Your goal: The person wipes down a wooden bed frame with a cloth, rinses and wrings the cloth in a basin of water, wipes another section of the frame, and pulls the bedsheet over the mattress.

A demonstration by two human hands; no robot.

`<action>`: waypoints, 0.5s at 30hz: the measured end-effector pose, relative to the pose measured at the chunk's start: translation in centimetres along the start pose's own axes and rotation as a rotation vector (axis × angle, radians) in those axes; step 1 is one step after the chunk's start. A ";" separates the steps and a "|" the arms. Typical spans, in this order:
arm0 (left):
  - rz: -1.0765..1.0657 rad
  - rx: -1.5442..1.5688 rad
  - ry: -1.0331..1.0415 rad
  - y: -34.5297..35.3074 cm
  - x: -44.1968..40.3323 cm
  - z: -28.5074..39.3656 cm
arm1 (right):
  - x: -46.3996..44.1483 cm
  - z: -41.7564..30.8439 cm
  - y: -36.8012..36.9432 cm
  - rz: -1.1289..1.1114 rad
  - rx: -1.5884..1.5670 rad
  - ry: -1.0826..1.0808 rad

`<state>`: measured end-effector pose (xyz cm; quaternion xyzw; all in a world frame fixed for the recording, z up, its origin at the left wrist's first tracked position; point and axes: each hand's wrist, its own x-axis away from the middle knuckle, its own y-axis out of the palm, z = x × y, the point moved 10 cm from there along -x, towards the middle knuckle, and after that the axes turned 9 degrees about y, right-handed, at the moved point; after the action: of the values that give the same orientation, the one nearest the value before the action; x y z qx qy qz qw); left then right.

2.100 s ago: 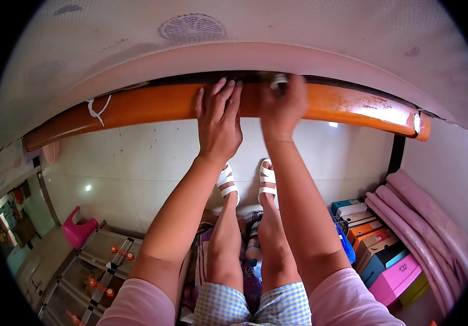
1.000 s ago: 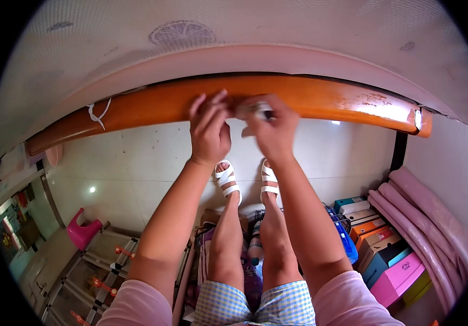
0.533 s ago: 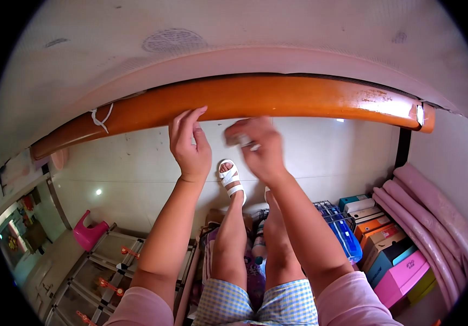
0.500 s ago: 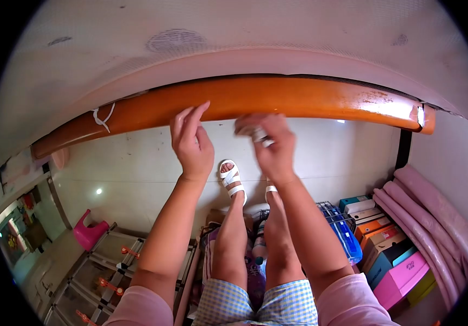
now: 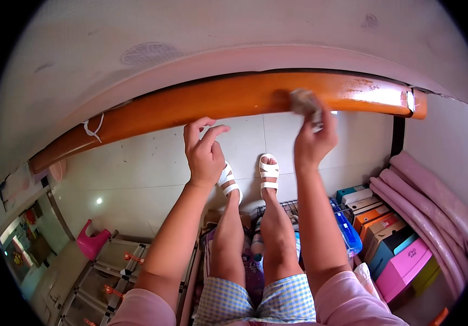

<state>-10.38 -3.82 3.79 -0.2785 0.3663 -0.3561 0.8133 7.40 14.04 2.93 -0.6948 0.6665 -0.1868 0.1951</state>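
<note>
A glossy orange-brown wooden bed rail (image 5: pixel 212 99) curves across the view at the edge of a pale mattress (image 5: pixel 234 32). My right hand (image 5: pixel 316 142) is closed on a crumpled grey-white cloth (image 5: pixel 306 104), blurred by motion, which overlaps the front of the rail right of its middle. Whether the cloth presses on the wood, I cannot tell. My left hand (image 5: pixel 206 155) holds nothing; its bent fingers are apart, with the tips just at the rail's lower edge. A white string (image 5: pixel 94 129) is tied round the left part of the rail.
Pale floor tiles (image 5: pixel 147 163) lie below. At right stand several coloured boxes (image 5: pixel 402 266), a blue plastic container (image 5: pixel 348 228) and rolled pink sheets (image 5: pixel 429 212). At left are a pink plastic stool (image 5: pixel 91 240) and a metal-framed rack (image 5: pixel 109 266) with orange clips. A bottle (image 5: pixel 257 247) lies between my legs.
My right hand has moved right and slightly up along the rail with the cloth. My left hand has shifted slightly right and lower. My right foot has come into full view.
</note>
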 end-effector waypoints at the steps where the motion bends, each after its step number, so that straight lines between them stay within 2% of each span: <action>1: 0.032 0.061 -0.081 0.2 0.1 -0.2 | -0.9 0.5 0.5 0.007 0.002 0.005; 2: 0.063 0.121 -0.161 0.5 0.2 -0.5 | -1.3 -0.5 0.5 0.110 0.096 -0.169; 3: 0.057 0.125 -0.153 0.7 0.2 0.0 | -0.9 -1.4 0.4 0.213 0.190 -0.341; 5: -0.010 0.111 -0.133 1.5 -0.3 1.2 | 3.1 -1.8 3.5 0.038 -0.003 -0.424; 6: -0.019 0.111 -0.121 1.7 -0.8 1.9 | 5.2 -2.0 5.9 -0.184 -0.122 -0.432; 7: 0.023 0.085 -0.116 1.1 -1.4 2.6 | 7.2 -2.2 8.2 -0.627 -0.170 -0.265; 8: 0.068 0.061 -0.105 0.6 -2.1 3.3 | 7.2 -2.1 7.3 -0.636 -0.336 -0.165; 10: 0.085 0.094 -0.083 0.6 -3.4 4.1 | 5.0 3.9 4.5 -0.456 -0.537 0.541; 12: -0.038 0.010 0.134 2.7 -5.2 6.8 | 1.5 5.5 0.8 -0.236 -0.404 0.443; 13: -0.076 0.035 0.162 4.4 -6.0 7.4 | -0.3 3.6 -1.5 -0.155 -0.283 0.340; 15: -0.103 -0.033 0.196 7.3 -8.3 9.1 | -2.5 3.1 -2.9 -0.141 -0.400 0.331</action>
<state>-4.43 8.70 7.12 -0.2743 0.4349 -0.4170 0.7495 11.35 16.70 1.76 -0.7242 0.6630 -0.1755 -0.0713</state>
